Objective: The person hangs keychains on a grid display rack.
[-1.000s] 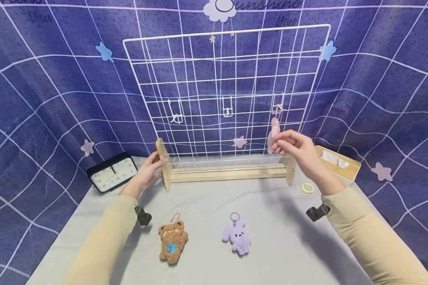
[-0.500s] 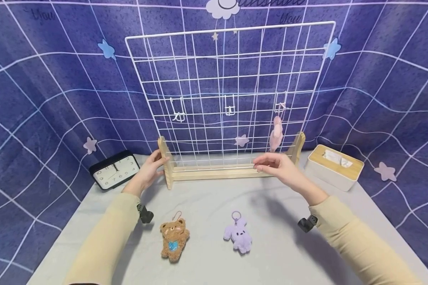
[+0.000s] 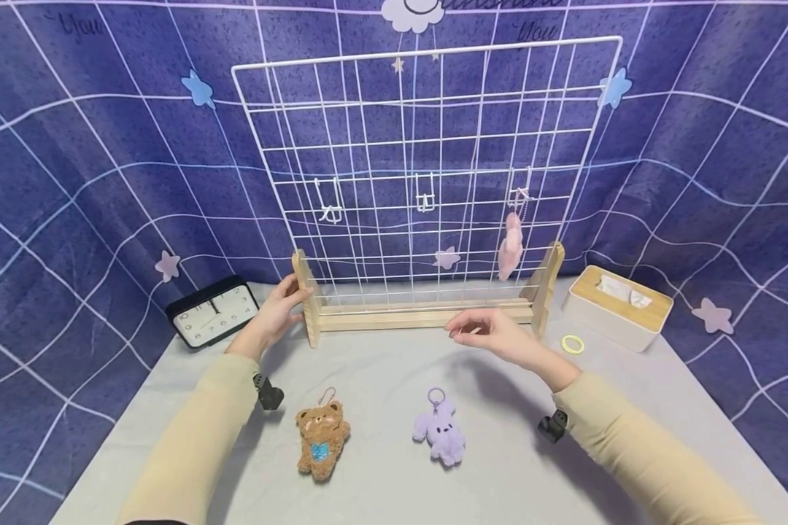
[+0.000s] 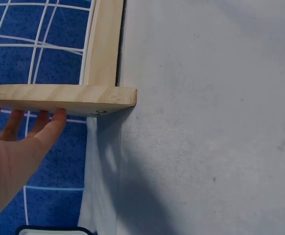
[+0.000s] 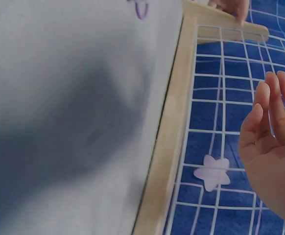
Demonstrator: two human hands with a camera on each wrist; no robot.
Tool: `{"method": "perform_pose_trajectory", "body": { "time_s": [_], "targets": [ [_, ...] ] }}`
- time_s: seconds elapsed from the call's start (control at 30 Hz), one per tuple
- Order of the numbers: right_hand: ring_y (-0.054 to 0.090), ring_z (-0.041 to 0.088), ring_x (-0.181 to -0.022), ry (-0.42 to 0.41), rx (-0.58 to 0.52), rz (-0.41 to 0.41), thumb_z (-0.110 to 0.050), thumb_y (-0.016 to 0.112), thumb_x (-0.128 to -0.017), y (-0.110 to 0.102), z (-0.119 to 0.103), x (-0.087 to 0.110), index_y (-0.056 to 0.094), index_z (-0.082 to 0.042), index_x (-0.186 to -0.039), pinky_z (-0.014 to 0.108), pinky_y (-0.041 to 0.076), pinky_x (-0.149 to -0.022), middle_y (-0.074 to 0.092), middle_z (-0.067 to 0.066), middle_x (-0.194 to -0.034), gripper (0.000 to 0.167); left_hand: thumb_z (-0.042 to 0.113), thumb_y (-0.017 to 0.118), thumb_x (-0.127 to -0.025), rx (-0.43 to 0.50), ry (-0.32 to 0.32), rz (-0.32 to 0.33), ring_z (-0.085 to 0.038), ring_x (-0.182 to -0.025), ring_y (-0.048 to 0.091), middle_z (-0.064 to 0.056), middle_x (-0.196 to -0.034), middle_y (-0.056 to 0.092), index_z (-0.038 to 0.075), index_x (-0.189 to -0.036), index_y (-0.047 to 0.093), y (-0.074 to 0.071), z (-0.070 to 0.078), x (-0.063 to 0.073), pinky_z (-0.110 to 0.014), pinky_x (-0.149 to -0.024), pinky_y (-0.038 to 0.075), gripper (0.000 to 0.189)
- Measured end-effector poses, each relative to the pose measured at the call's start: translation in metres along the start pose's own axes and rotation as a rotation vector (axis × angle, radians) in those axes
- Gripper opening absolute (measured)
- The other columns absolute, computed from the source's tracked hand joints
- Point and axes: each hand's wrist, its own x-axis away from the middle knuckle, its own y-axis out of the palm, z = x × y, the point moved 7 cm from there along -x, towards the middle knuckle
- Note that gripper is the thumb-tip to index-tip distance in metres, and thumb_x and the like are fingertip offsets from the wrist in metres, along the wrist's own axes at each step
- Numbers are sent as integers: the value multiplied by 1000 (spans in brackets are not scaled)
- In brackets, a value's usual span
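Observation:
In the head view my left hand touches the wooden left end piece of a white wire grid rack. Its fingertips press the outer face of that wood in the left wrist view. My right hand, loosely bent and holding nothing, hovers in front of the rack's wooden base bar. A pink plush keychain hangs by its chain from the right hook. On the table lie a brown bear plush keychain and a purple plush keychain with a ring. The middle hook and left hook hold nothing.
A black-framed clock stands at the left beside my hand. To the right are a tissue box with a wooden lid and a yellow ring. A blue patterned curtain closes off the back and sides.
My right hand has let go of the pink plush keychain, which now hangs free, and has moved down and left. The left hand stays at the end piece.

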Motion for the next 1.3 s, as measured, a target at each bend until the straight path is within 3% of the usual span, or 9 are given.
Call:
{"method": "perform_pose_trajectory", "body": {
  "time_s": [0.07,0.3,0.57,1.0,1.3],
  "targets": [
    [66,23,-97,-13,9,-16,-7,72,-94,5,3,-1,73,-1,-116,32,57,-84,73,9,-107,22,10,51,-107,-4,-4,0,-36,-152,14,-19,-168,12,4,-163,12,0,0,0,-64,-118,20,68],
    [66,26,-96,-13,-7,-88,-4,71,-94,23,14,-5,71,4,-117,37,56,-85,71,23,-107,24,11,52,-107,-9,-15,-3,-35,-152,16,-18,-167,14,4,-162,14,1,4,-1,-63,-118,21,67],
    [66,25,-97,13,0,-169,-2,71,-94,44,23,-2,72,1,-116,38,57,-87,71,23,-110,22,7,50,-106,4,-7,-13,-37,-152,15,-19,-168,10,2,-162,11,3,7,-1,-64,-118,20,68],
    [65,16,-85,28,16,-282,-2,74,-91,69,43,3,74,4,-106,27,54,-82,73,8,-91,16,5,49,-106,22,5,-18,-38,-151,15,-21,-167,11,1,-162,10,2,4,-2,-64,-118,20,68],
    [62,6,-77,26,149,-294,-1,75,-88,74,50,0,76,-2,-98,24,53,-74,71,-3,-83,10,4,50,-106,33,1,-13,-39,-151,15,-21,-167,11,1,-161,11,1,1,-2,-63,-118,20,68]
  ]
}}
